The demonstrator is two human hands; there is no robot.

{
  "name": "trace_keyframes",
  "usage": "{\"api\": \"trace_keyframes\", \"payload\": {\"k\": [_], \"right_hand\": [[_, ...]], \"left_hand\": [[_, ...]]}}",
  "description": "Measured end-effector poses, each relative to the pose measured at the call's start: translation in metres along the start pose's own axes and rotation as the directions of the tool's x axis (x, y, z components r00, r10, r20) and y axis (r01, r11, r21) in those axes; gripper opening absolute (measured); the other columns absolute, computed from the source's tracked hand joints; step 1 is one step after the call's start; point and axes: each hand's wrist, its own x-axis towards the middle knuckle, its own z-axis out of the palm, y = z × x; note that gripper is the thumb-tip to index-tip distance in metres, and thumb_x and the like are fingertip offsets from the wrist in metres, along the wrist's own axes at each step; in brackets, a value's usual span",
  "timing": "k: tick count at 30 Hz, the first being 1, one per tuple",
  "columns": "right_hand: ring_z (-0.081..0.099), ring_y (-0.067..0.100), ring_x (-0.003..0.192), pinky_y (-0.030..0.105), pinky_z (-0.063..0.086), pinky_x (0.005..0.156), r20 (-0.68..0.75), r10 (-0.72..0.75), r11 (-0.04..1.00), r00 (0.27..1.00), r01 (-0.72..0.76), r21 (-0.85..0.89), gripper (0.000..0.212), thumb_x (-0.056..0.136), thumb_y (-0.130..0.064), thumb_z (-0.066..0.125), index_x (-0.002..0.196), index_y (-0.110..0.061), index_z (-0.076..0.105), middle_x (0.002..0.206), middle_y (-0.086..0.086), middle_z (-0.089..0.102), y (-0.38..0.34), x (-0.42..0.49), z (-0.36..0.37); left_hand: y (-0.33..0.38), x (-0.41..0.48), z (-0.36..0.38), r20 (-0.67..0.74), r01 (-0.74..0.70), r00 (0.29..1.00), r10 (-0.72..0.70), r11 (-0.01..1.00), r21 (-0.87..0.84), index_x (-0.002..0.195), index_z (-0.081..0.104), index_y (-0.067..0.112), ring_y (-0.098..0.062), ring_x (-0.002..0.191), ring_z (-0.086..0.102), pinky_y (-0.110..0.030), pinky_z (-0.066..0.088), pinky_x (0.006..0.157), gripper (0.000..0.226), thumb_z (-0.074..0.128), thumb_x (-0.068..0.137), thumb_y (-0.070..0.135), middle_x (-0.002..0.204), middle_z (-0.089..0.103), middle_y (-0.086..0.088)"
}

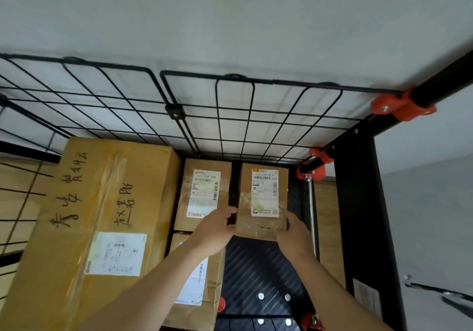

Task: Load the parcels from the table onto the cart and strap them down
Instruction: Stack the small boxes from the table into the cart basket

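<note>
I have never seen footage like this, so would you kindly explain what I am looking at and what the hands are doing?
No machine here: one camera on a person's head looks down at their bare hands. Below is a cart with a wire-mesh wall and a black ribbed deck. In it sit a large cardboard box with handwriting, a small labelled parcel at the back, and a nearer parcel under the left forearm. The left hand and right hand together hold a fourth parcel, also labelled, by its near end, beside the small one.

Both hands (217, 228) (294, 233) grip small parcel (263, 202) (labelled) over cart deck (256, 266).
</note>
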Motion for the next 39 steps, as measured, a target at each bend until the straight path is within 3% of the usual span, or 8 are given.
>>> {"api": "trace_keyframes", "payload": {"k": [2, 5, 11, 16, 21, 28, 35, 39], "right_hand": [[0.056, 0.014, 0.093, 0.026, 0.048, 0.079, 0.030, -0.026, 0.999, 0.999, 0.028, -0.044, 0.032, 0.096, -0.016, 0.044, 0.125, -0.022, 0.055, 0.117, 0.001, 0.062, -0.005, -0.023, -0.005], [0.058, 0.016, 0.100, 0.026, 0.047, 0.085, 0.058, -0.057, 0.993, 0.997, 0.063, -0.099, 0.030, 0.098, -0.016, 0.039, 0.120, -0.021, 0.059, 0.118, 0.001, 0.062, -0.021, -0.059, -0.010], [0.053, 0.022, 0.115, 0.021, 0.040, 0.088, 0.033, -0.100, 0.990, 0.994, 0.103, -0.098, 0.037, 0.096, -0.009, 0.039, 0.127, -0.017, 0.058, 0.129, 0.005, 0.057, -0.068, -0.127, -0.010], [0.052, 0.021, 0.120, 0.025, 0.043, 0.092, -0.003, -0.245, 0.964, 0.969, 0.244, -0.103, 0.037, 0.097, -0.011, 0.039, 0.129, -0.018, 0.055, 0.133, 0.002, 0.055, -0.121, -0.203, 0.001], [0.054, 0.009, 0.096, 0.015, 0.042, 0.071, -0.039, -0.395, 0.918, 0.918, 0.393, -0.056, 0.035, 0.095, -0.010, 0.043, 0.122, -0.024, 0.060, 0.128, -0.004, 0.058, -0.168, -0.287, 0.025], [0.063, 0.017, 0.105, 0.023, 0.049, 0.078, -0.086, -0.571, 0.821, 0.817, 0.569, -0.046, 0.035, 0.092, -0.006, 0.043, 0.116, -0.022, 0.063, 0.122, -0.003, 0.063, -0.230, -0.400, 0.077], [0.057, 0.007, 0.098, 0.005, 0.038, 0.058, -0.033, -0.721, 0.693, 0.692, 0.720, -0.031, 0.033, 0.093, -0.006, 0.045, 0.116, -0.022, 0.063, 0.115, -0.007, 0.063, -0.281, -0.480, 0.150], [0.054, 0.006, 0.101, 0.015, 0.042, 0.080, 0.000, -0.761, 0.649, 0.649, 0.761, 0.002, 0.034, 0.091, -0.004, 0.046, 0.114, -0.020, 0.065, 0.119, -0.003, 0.064, -0.314, -0.515, 0.190]], "left_hand": [[0.001, -0.023, -0.012, 0.010, -0.038, 0.999, 0.037, 0.981, 0.190, 0.141, 0.038, 0.017, -0.020, 0.120, 0.052, -0.029, 0.046, 0.092, 0.044, 0.038, 0.098, 0.012, 0.140, 0.046, -0.003], [0.002, -0.056, -0.030, 0.002, -0.082, 0.996, 0.085, 0.948, 0.307, 0.123, 0.051, 0.013, -0.021, 0.095, 0.056, -0.038, 0.052, 0.084, 0.030, 0.036, 0.098, 0.008, 0.111, 0.054, -0.008], [-0.001, -0.120, -0.072, -0.088, -0.156, 0.976, 0.198, 0.922, 0.354, 0.137, 0.043, 0.023, -0.017, 0.117, 0.055, -0.028, 0.048, 0.092, 0.041, 0.041, 0.097, 0.015, 0.144, 0.042, 0.002], [-0.008, -0.199, -0.111, -0.186, -0.213, 0.932, 0.310, 0.886, 0.411, 0.138, 0.044, 0.028, -0.016, 0.121, 0.050, -0.026, 0.042, 0.093, 0.042, 0.045, 0.097, 0.019, 0.143, 0.044, 0.006], [-0.030, -0.302, -0.156, -0.327, -0.291, 0.843, 0.428, 0.873, 0.391, 0.138, 0.043, 0.027, -0.011, 0.120, 0.050, -0.022, 0.038, 0.093, 0.041, 0.045, 0.097, 0.019, 0.139, 0.045, 0.009], [-0.094, -0.414, -0.231, -0.463, -0.308, 0.710, 0.531, 0.825, 0.475, 0.134, 0.047, 0.027, -0.009, 0.119, 0.048, -0.022, 0.036, 0.096, 0.038, 0.048, 0.096, 0.022, 0.138, 0.046, 0.007], [-0.174, -0.502, -0.291, -0.593, -0.263, 0.632, 0.498, 0.858, 0.441, 0.134, 0.046, 0.028, -0.009, 0.126, 0.045, -0.027, 0.038, 0.103, 0.039, 0.049, 0.096, 0.021, 0.141, 0.043, 0.010], [-0.220, -0.542, -0.321, -0.678, -0.251, 0.573, 0.461, 0.886, 0.390, 0.134, 0.046, 0.030, -0.005, 0.122, 0.046, -0.021, 0.038, 0.096, 0.040, 0.051, 0.095, 0.021, 0.137, 0.046, 0.012]]}}
